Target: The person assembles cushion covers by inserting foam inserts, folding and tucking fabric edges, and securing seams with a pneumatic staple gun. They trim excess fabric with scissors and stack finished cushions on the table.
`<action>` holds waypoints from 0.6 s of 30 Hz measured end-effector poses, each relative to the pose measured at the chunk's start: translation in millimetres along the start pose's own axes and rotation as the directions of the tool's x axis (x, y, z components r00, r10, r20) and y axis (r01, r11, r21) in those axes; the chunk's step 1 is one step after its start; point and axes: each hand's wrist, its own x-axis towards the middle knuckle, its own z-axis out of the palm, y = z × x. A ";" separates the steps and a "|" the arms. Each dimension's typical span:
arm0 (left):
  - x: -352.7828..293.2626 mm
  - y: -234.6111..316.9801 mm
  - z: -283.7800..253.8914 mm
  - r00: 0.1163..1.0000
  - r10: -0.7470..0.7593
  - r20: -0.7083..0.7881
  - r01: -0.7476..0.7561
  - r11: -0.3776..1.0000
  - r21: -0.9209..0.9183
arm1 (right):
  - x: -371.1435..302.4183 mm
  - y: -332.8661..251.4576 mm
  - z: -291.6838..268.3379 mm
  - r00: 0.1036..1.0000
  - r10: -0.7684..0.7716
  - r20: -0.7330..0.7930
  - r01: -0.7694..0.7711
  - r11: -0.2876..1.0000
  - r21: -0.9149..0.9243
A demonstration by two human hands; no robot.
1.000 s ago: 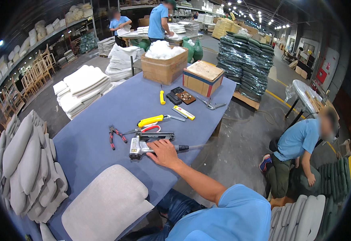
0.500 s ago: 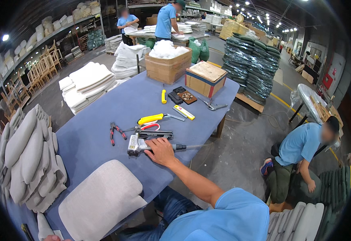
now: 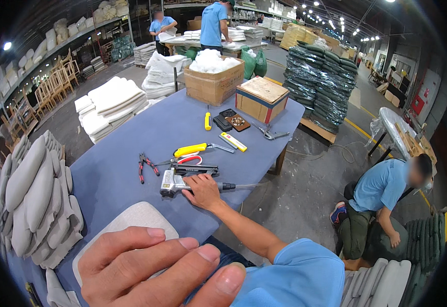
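My left hand point(image 3: 147, 271) is raised close to the camera above a grey fabric cushion point(image 3: 144, 217), fingers stretched out and nothing in them. It covers much of the cushion, which lies on the blue-covered table point(image 3: 108, 176). My right hand point(image 3: 203, 192) is wrapped round the handle of a staple gun point(image 3: 170, 185) lying on the tabletop, with a hose running off to the right. Just beyond it are scissors with red handles point(image 3: 190, 159) and a yellow-handled tool point(image 3: 190, 149). Red-and-black pliers point(image 3: 142, 168) rest to the left of the gun.
Grey cushions point(image 3: 37, 192) are piled at the left. Farther along the table lie a yellow-and-white cutter point(image 3: 233, 141), a yellow screwdriver point(image 3: 207, 121), a metal tool point(image 3: 269, 134), a wooden-topped box point(image 3: 262, 102) and a carton of white stuffing point(image 3: 208, 87). A co-worker point(image 3: 382, 187) crouches at right.
My left hand has come up from the lower left edge to in front of the cushion. My right hand stays on the staple gun.
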 end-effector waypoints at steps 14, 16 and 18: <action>-8.2 0.1 27.0 0.970 -0.058 -0.237 0.072 0.996 0.050 | 0.7 -1.3 -5.4 1.000 0.010 -0.004 -0.010 1.000 0.005; -10.1 -1.6 31.1 0.956 -0.066 -0.285 0.078 0.996 0.033 | 1.6 -0.6 -5.4 1.000 0.010 0.004 -0.010 1.000 0.005; -5.1 -1.5 27.3 0.962 -0.070 -0.265 0.073 0.997 0.002 | 1.5 0.2 -6.0 1.000 0.012 0.007 -0.012 1.000 0.000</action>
